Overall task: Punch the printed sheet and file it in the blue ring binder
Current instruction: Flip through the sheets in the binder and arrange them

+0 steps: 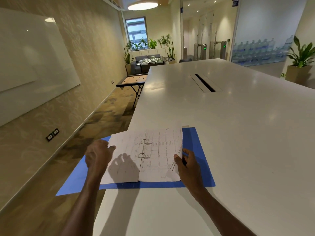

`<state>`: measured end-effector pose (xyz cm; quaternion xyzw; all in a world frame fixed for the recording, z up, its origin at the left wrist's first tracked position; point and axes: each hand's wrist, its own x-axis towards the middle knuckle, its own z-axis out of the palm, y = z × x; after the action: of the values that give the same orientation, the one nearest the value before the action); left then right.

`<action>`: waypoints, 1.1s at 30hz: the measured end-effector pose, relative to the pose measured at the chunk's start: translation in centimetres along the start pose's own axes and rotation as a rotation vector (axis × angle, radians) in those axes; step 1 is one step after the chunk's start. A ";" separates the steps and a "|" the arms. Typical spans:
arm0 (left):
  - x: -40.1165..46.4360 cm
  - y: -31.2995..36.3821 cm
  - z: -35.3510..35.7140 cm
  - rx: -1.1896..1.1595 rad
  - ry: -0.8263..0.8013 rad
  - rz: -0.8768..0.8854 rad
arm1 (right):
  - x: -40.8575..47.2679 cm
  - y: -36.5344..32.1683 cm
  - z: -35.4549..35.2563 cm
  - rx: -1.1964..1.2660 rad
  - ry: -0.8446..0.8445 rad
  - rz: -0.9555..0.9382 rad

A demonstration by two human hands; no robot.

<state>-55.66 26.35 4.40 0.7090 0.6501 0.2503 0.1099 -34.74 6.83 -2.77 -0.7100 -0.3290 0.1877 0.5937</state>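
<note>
Filing: lying open on the white surface (238, 133), the blue ring binder (196, 138) is hanging partly over the near-left edge, leaving the rings reachable.
Right hand: pinching the outer edge of the printed sheets (162, 150), the right hand (185, 165) is keeping thumb on top and fingers underneath, lifting the stack into a curl; probably leafing to find or settle the page.
Left hand: hovering over the left-hand pages, the left hand (98, 155) is holding its fingers loosely curled and gripping nothing, seemingly ready to steady the paper; contact not discernible.
Rings: standing between the two hands, the two metal rings (144, 149) are passing through the paper; looking closed, though hard to confirm.
Task sheet: sitting somewhere among the pages on the rings, not distinguishable from the others.
Punch: not appearing anywhere in view.
</note>
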 end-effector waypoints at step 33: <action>-9.8 12.2 6.8 -0.728 -0.565 0.128 | 0.0 -0.6 -0.2 -0.064 0.019 -0.020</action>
<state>-42.01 16.31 2.43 0.7034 0.4193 0.2658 0.5087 -34.78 6.72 -2.15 -0.7270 -0.3365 0.1643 0.5755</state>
